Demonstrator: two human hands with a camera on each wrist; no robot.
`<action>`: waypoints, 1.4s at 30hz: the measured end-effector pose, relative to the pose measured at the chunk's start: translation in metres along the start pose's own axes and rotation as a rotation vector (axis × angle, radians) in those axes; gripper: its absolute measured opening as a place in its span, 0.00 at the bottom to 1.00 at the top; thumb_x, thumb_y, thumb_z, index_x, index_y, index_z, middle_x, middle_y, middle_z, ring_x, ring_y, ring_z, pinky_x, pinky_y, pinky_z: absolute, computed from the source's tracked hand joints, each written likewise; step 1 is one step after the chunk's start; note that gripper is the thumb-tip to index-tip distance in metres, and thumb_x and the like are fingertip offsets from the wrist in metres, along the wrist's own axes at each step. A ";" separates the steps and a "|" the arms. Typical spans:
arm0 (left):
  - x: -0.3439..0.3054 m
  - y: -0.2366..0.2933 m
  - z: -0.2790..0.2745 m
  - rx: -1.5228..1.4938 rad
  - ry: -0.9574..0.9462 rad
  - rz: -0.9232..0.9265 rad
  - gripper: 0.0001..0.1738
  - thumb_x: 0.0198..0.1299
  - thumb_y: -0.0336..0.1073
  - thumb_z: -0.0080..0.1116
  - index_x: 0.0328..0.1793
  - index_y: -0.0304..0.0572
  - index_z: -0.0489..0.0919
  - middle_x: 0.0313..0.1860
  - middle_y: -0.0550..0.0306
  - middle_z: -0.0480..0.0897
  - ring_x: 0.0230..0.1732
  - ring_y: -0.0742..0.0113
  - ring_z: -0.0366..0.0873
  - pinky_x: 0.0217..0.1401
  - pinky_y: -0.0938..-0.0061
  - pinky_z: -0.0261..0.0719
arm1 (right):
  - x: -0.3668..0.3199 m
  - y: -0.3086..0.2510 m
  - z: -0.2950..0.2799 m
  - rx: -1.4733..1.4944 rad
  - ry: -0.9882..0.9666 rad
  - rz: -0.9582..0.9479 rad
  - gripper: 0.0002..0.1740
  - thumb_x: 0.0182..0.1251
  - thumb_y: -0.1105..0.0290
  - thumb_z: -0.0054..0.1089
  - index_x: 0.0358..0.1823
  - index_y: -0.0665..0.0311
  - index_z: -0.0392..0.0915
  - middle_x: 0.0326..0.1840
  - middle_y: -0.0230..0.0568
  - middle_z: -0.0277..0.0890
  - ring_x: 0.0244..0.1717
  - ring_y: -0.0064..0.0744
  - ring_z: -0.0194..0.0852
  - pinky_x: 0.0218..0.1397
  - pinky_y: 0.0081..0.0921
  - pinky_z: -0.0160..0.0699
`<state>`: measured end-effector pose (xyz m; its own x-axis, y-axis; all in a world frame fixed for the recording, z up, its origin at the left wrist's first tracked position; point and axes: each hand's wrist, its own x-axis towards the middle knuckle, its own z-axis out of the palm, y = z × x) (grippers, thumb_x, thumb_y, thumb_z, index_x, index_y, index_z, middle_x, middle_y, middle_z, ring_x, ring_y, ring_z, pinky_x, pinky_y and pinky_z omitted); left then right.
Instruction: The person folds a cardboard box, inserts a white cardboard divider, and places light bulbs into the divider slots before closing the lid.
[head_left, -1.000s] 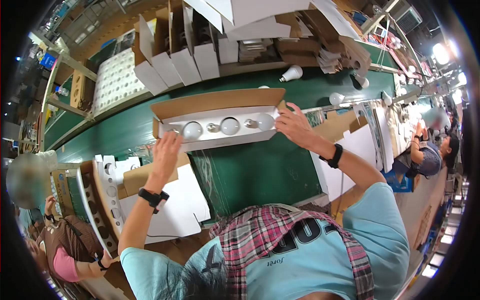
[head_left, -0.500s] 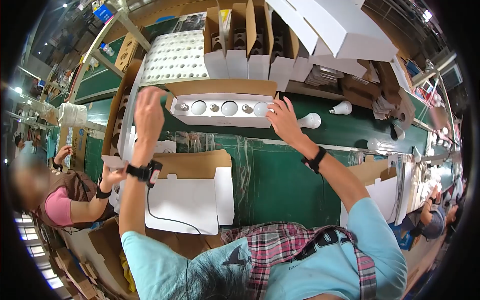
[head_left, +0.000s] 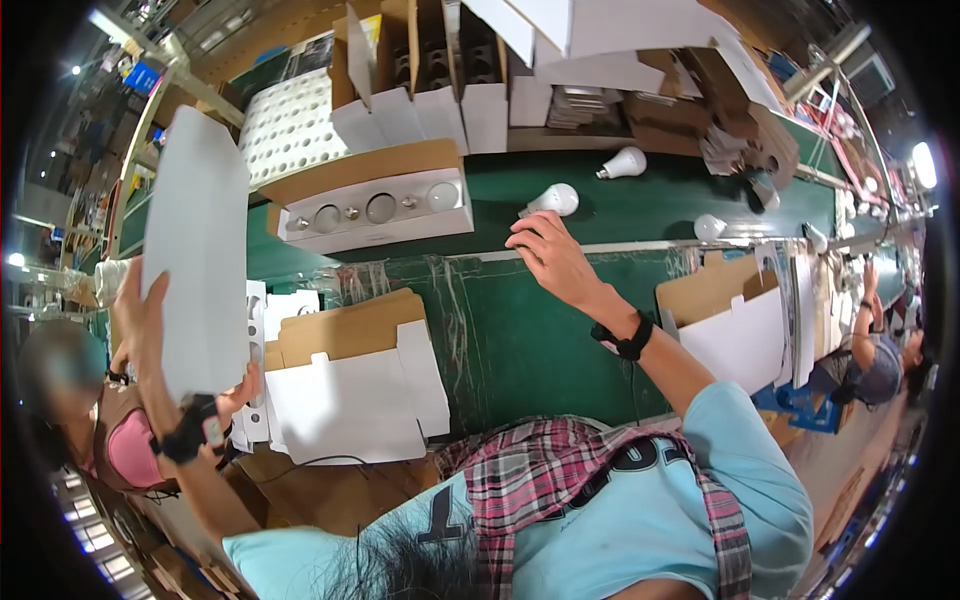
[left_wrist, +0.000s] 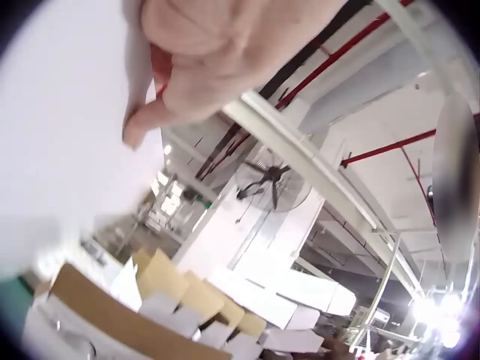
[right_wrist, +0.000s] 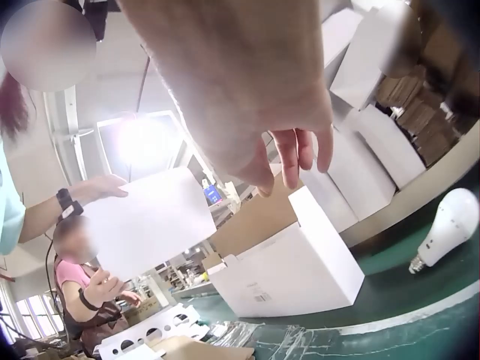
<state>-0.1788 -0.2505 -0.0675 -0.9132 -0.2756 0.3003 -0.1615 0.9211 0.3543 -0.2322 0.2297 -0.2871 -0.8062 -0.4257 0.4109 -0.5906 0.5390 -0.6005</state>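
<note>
My left hand grips a long white carton by its side, thumb on the plain white face. Another person's hand is at the carton's lower edge, seen in the right wrist view. My right hand hovers over the bench with loosely bent fingers and nothing in them. Its fingertips are close to a white light bulb. Left of that hand, an open white box with brown inner flap stands on the bench. Three bulbs lie in a row inside it.
Several upright open cartons stand behind the bench, beside a white tray with holes. More bulbs lie on the green bench. Flat cartons lie at front left and right. A person is close on the left.
My left hand let go of the bulb box, swung left and took hold of the long white carton at the neighbour's side. My right hand came off the box's right end.
</note>
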 end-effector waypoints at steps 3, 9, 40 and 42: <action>-0.035 0.013 -0.052 0.240 0.162 0.088 0.20 0.59 0.31 0.54 0.56 0.30 0.72 0.50 0.46 0.79 0.49 0.63 0.76 0.56 0.71 0.69 | -0.020 0.012 -0.016 0.074 -0.022 0.061 0.06 0.58 0.77 0.53 0.36 0.65 0.77 0.39 0.39 0.73 0.49 0.40 0.68 0.53 0.34 0.69; -0.136 0.106 -0.128 -0.080 0.146 0.030 0.14 0.54 0.24 0.57 0.48 0.33 0.75 0.46 0.52 0.77 0.50 0.65 0.74 0.56 0.74 0.67 | -0.051 0.013 -0.056 0.280 -0.026 0.187 0.06 0.61 0.76 0.54 0.38 0.66 0.78 0.37 0.42 0.78 0.39 0.41 0.74 0.46 0.32 0.73; -0.183 0.250 0.152 -0.339 -0.457 0.911 0.18 0.47 0.18 0.50 0.47 0.39 0.74 0.42 0.50 0.79 0.44 0.51 0.77 0.47 0.64 0.77 | -0.188 0.047 -0.073 -0.083 0.197 0.633 0.15 0.66 0.61 0.48 0.43 0.67 0.71 0.38 0.56 0.75 0.41 0.59 0.70 0.45 0.44 0.69; -0.201 0.234 0.174 -0.330 -0.568 0.783 0.15 0.51 0.20 0.47 0.45 0.40 0.74 0.37 0.51 0.79 0.40 0.50 0.78 0.43 0.62 0.76 | -0.204 0.045 -0.071 -0.039 0.132 0.811 0.14 0.66 0.63 0.49 0.43 0.68 0.71 0.40 0.56 0.74 0.43 0.60 0.70 0.46 0.45 0.68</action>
<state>-0.0977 0.0681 -0.1989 -0.7744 0.6216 0.1181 0.5897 0.6414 0.4908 -0.0967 0.3929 -0.3492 -0.9789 0.1947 -0.0623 0.1788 0.6682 -0.7222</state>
